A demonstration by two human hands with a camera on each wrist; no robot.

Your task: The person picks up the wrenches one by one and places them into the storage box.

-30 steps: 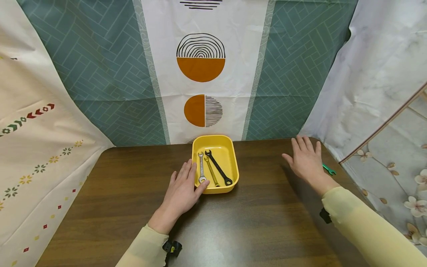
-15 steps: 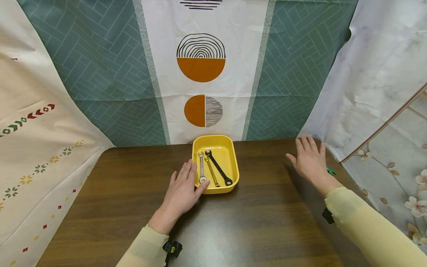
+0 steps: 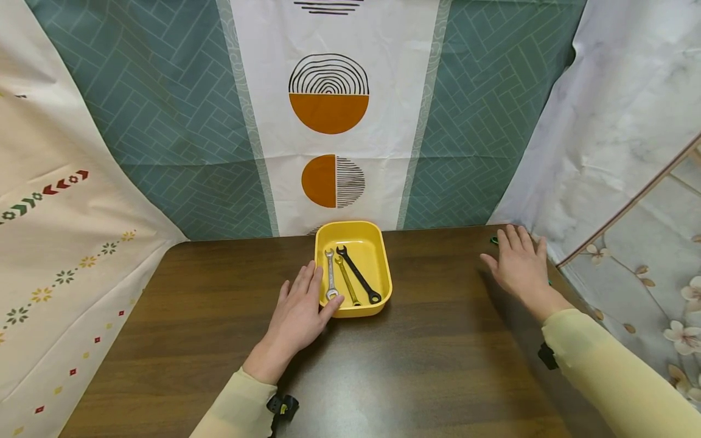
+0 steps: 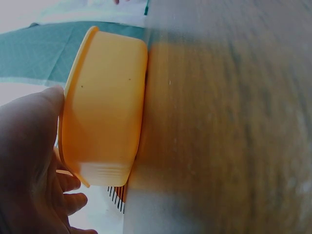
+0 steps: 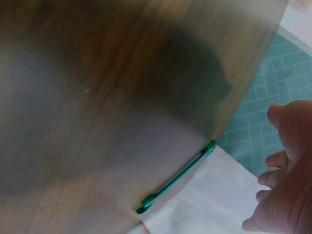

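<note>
A yellow tray (image 3: 373,255) stands at the back middle of the table. Inside it lie a silver wrench (image 3: 331,274), a gold wrench (image 3: 347,281) and a longer black wrench (image 3: 358,274). My left hand (image 3: 294,311) rests at the tray's near left corner, fingers straight along the left rim and thumb at the front rim. At the back right, my right hand (image 3: 519,267) hovers with fingers extended and holds nothing. Beneath it in the head view, a green wrench (image 5: 178,177) is mostly hidden; the right wrist view shows it lying along the table's edge.
The brown wooden table (image 3: 219,316) meets a patterned cloth (image 3: 334,140) at the back. A cream cloth (image 3: 71,255) hangs on the left, and a white flowered cloth (image 3: 630,182) borders the right edge close to the right hand.
My right hand has drifted rightward over the green wrench, covering its near end and exposing its far tip. The left hand and the tray have stayed put.
</note>
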